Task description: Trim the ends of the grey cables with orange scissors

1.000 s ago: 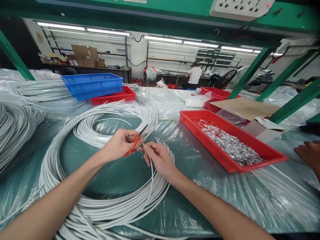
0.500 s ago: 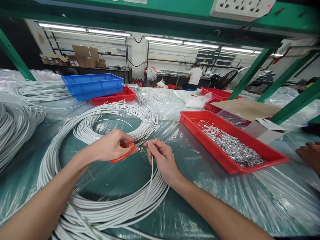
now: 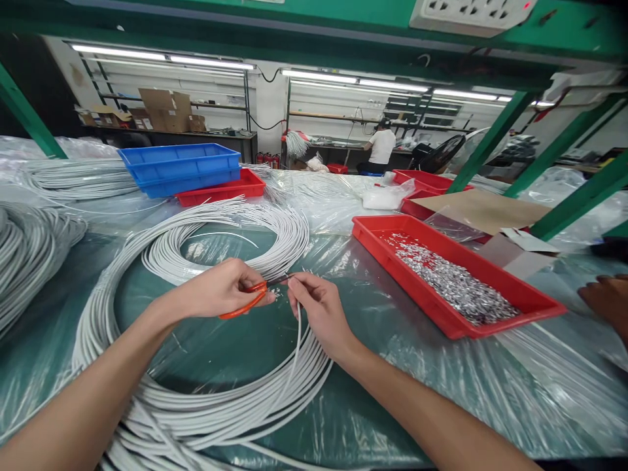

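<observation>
My left hand (image 3: 230,288) is closed round the orange handles of a pair of scissors (image 3: 244,309). The dark blades point right and reach the fingertips of my right hand (image 3: 316,307). Pinched in that hand is the end of a white cable (image 3: 298,340), which hangs down towards a large coil of white cable (image 3: 235,418) below. The cable's tip is hidden between blades and fingers. Small bits (image 3: 278,294) lie on the table under the blades. Behind my hands rests a second cable coil (image 3: 289,239).
A red tray (image 3: 456,332) of small silvery metal pieces stands at right. Blue trays (image 3: 181,167) sit on a red tray (image 3: 252,184) at back left. More cable bundles (image 3: 34,261) lie at left. Another person's hand (image 3: 608,301) shows at the right edge. Green posts (image 3: 490,144) slant nearby.
The scissors have shifted slightly right, so their blades now meet the fingertips of my right hand. My right hand stays nearly still with the cable.
</observation>
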A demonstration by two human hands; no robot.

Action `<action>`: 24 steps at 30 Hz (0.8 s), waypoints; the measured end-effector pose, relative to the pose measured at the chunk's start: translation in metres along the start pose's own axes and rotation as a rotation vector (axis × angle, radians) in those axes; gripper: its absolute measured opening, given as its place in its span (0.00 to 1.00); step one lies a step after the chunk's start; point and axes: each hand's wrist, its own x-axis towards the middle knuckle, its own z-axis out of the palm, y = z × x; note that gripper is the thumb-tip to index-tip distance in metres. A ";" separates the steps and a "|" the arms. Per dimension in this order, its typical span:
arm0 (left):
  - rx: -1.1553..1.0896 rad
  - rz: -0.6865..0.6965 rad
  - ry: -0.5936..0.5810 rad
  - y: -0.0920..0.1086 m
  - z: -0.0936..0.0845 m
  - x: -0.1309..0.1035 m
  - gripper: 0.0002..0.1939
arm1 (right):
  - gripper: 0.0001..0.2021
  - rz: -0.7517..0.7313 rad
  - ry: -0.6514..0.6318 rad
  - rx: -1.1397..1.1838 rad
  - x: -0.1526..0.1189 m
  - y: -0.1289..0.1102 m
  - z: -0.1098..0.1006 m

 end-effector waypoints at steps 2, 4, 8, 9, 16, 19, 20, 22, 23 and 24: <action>-0.020 -0.013 -0.028 0.000 -0.001 0.000 0.20 | 0.15 0.003 -0.002 -0.009 0.001 -0.001 -0.001; -0.022 -0.014 -0.044 0.000 -0.001 0.001 0.19 | 0.15 0.015 -0.011 -0.003 0.001 -0.003 -0.002; -0.003 -0.006 -0.054 -0.001 -0.002 0.002 0.18 | 0.14 0.073 -0.060 0.047 0.003 -0.006 -0.003; -0.005 -0.010 -0.059 -0.001 -0.002 0.002 0.18 | 0.14 0.094 -0.070 0.062 0.003 -0.006 -0.003; -0.071 -0.006 -0.093 -0.006 -0.001 0.003 0.17 | 0.13 0.154 -0.033 0.120 0.004 -0.009 -0.006; -0.073 -0.008 -0.100 -0.005 -0.001 0.003 0.17 | 0.11 0.122 -0.018 0.082 0.005 -0.013 -0.007; -0.073 -0.010 -0.100 -0.005 -0.001 0.002 0.17 | 0.11 0.114 -0.006 0.071 0.005 -0.014 -0.008; -0.073 -0.011 -0.101 -0.004 -0.001 0.002 0.17 | 0.10 0.117 0.018 0.065 0.005 -0.015 -0.007; -0.074 -0.011 -0.104 -0.005 0.000 0.002 0.17 | 0.10 0.122 0.031 0.068 0.005 -0.015 -0.007; -0.075 -0.010 -0.108 -0.005 0.000 0.002 0.17 | 0.10 0.127 0.043 0.071 0.005 -0.015 -0.007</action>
